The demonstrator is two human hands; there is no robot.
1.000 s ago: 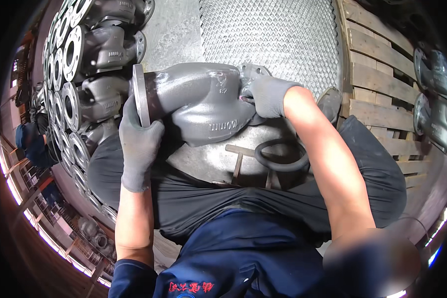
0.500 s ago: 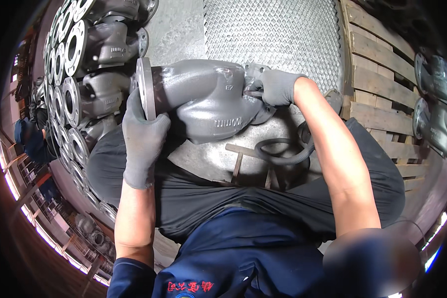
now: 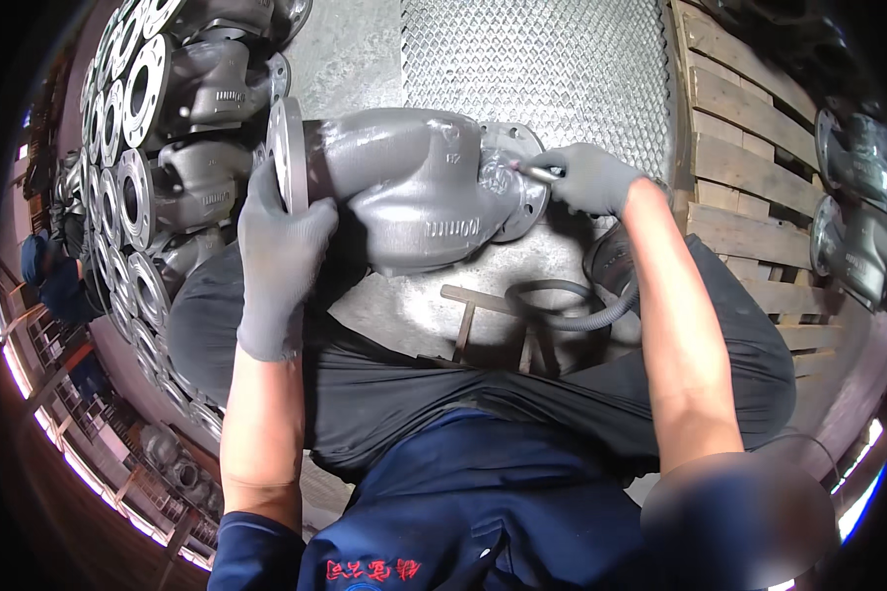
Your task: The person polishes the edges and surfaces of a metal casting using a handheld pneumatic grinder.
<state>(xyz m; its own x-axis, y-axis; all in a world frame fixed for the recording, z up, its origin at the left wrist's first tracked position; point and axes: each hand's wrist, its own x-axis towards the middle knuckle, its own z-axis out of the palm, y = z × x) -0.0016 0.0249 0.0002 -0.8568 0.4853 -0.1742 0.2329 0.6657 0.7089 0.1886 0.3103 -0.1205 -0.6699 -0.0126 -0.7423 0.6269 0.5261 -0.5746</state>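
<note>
A grey cast flanged valve body (image 3: pixel 394 192) lies on its side in front of me. My gloved left hand (image 3: pixel 284 236) is closed round the rim of its left flange, thumb on the inner face. At the other end, my gloved right hand (image 3: pixel 593 179) grips a slim rod-like tool (image 3: pixel 539 172) with a metallic look; its exact kind cannot be made out. The tool points left, over the right flange (image 3: pixel 528 209), toward the neck of the valve body. Part of the tool is hidden inside the fist.
Rows of similar flanged castings (image 3: pixel 199 187) stand close on the left. Wooden pallets (image 3: pixel 754 177) lie on the right, with more castings (image 3: pixel 862 251) beyond. A ribbed hose (image 3: pixel 601 317) and a T-shaped metal bar (image 3: pixel 471 300) sit below the valve body. Metal mesh (image 3: pixel 542 69) lies ahead. Another person (image 3: pixel 54 271) is at far left.
My right hand has drawn back to the right from the neck, showing the tool and more of the right flange. The valve body sits slightly higher in view; my left hand keeps its hold.
</note>
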